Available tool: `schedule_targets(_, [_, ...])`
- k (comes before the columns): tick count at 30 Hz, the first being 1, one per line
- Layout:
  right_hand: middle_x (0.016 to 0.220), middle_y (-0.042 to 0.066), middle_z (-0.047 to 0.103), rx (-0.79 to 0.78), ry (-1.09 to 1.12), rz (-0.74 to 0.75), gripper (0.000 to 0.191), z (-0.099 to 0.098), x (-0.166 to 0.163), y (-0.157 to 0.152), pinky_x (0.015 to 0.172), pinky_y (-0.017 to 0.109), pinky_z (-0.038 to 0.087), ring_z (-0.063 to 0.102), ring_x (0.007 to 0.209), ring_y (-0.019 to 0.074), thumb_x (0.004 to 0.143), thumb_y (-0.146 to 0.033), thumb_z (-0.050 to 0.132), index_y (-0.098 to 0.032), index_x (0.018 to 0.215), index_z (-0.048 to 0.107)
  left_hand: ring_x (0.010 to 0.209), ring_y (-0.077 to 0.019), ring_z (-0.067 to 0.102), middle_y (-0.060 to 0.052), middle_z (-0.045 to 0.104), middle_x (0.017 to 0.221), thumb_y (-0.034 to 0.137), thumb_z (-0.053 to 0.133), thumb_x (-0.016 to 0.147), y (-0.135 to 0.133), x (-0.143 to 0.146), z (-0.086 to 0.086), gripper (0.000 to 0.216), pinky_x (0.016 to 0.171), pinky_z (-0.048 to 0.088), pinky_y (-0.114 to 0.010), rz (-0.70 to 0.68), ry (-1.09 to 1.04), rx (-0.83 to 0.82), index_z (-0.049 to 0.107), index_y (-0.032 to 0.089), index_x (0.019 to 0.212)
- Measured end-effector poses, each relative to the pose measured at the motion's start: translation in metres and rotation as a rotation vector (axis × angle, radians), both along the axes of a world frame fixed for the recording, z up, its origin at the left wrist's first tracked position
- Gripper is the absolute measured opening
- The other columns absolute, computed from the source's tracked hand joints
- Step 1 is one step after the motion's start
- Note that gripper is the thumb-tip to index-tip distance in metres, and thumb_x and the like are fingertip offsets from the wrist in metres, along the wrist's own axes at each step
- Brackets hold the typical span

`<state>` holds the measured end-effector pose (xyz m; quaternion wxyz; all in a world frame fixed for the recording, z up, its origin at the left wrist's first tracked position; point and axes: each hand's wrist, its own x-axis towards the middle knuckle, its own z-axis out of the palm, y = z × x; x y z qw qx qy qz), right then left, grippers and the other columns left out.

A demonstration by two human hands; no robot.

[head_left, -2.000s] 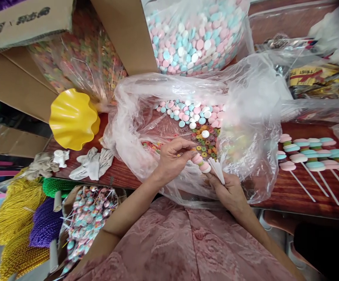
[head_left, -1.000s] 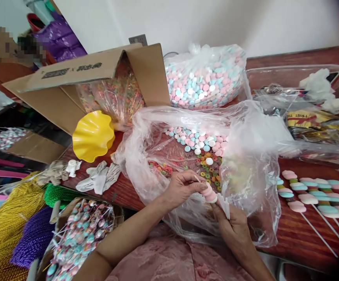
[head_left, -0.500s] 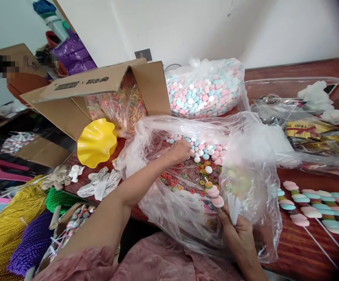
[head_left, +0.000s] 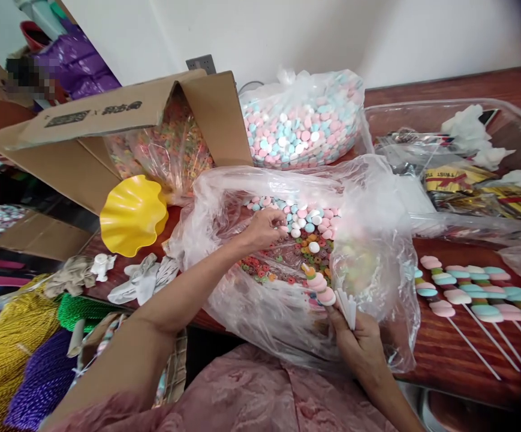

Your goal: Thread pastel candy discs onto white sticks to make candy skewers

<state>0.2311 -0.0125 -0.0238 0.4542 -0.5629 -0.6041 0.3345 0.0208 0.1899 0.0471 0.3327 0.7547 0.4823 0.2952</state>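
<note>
A clear bag [head_left: 278, 324] is reaching the front edge of the worktop [head_left: 437, 354], bare wood showing rightward. Over the bag, the right hand [head_left: 363, 343] is gripping a candy skewer [head_left: 318, 282] and white sticks [head_left: 346, 309]; the left hand [head_left: 262, 231] is curling by loose candies [head_left: 309, 228], grasp unclear.

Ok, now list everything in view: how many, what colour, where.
Skewered disc sweets: one stick, mostly pink, right hand
Thin straight sticks: several, white, right hand
Loose round disc sweets: many, pink, blue, white, on plastic
Small ring sweets: many, red, green, orange, on plastic
Crumpled plastic sheet: one, clear, table middle
Laid-out sweet skewers: several, pink and blue, table right
Filled plastic bags: two, clear, rear
Cardboard box: one, brown, rear left
Wavy bowl: one, yellow, before box
Rumpled cloth piles: two, white, beige, left
Plastic tray: one, clear, rear right
Twisted cord bundles: several, yellow, purple, green, lower left
Wooden table: one, dark red, underneath
Left hand: one, bare, at disc sweets
Right hand: one, bare, holding sticks
</note>
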Motion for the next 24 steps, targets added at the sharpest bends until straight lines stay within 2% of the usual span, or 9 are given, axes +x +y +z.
schedule_targets(5, [0.060,-0.003,0.050,-0.016,-0.047,0.046,0.034,0.012,-0.006,0.001,0.054,0.024,0.038,0.044,0.054,0.0121,0.098,-0.036,0.055,-0.018,0.069,0.061,0.060,-0.0088,0.055,0.000,0.063,0.070,0.027,0.081,0.065,-0.060,-0.010,0.019,0.019,0.054,0.043,-0.021,-0.090,-0.397,-0.329,0.075,0.014,0.078])
schedule_targets(8, [0.059,-0.003,0.046,-0.031,-0.102,0.096,0.033,0.018,-0.013,0.005,0.052,0.024,0.034,0.041,0.053,0.0119,0.099,-0.036,0.051,-0.018,0.073,0.064,0.066,-0.0103,0.062,-0.003,0.068,0.079,0.027,0.088,0.062,-0.093,-0.013,0.020,0.025,0.058,0.050,-0.021,-0.042,-0.543,-0.391,0.079,0.014,0.081])
schedule_targets(11, [0.058,-0.004,0.046,-0.056,-0.135,0.143,0.031,0.021,-0.017,0.007,0.052,0.024,0.034,0.041,0.053,0.0118,0.098,-0.033,0.050,-0.018,0.077,0.066,0.074,-0.0126,0.068,-0.004,0.073,0.086,0.031,0.088,0.067,-0.114,-0.016,0.016,0.025,0.066,0.056,-0.023,0.022,-0.663,-0.433,0.080,0.017,0.086])
schedule_targets(15, [0.062,-0.003,0.053,-0.054,-0.177,0.176,0.025,0.025,-0.016,0.004,0.056,0.024,0.038,0.047,0.055,0.0126,0.096,-0.028,0.051,-0.018,0.084,0.071,0.073,-0.0134,0.071,-0.004,0.075,0.087,0.034,0.089,0.067,-0.126,-0.018,0.003,0.028,0.070,0.061,-0.026,0.136,-0.780,-0.501,0.080,0.016,0.086])
schedule_targets(20, [0.063,-0.001,0.059,0.006,-0.208,0.109,0.028,0.027,-0.014,-0.005,0.056,0.024,0.040,0.051,0.055,0.0143,0.095,-0.026,0.050,-0.019,0.076,0.069,0.071,-0.0148,0.074,0.000,0.074,0.081,0.035,0.093,0.061,-0.125,-0.014,-0.015,0.042,0.070,0.063,-0.028,0.290,-0.994,-0.531,0.078,0.019,0.096])
schedule_targets(24, [0.077,0.001,0.071,0.018,-0.207,0.167,0.024,0.028,-0.017,-0.009,0.062,0.024,0.047,0.062,0.063,0.0162,0.093,-0.021,0.051,-0.018,0.094,0.075,0.072,-0.0130,0.072,0.001,0.074,0.086,0.034,0.093,0.062,-0.126,-0.008,-0.018,0.042,0.068,0.062,-0.026,0.304,-1.057,-0.467,0.077,0.021,0.099])
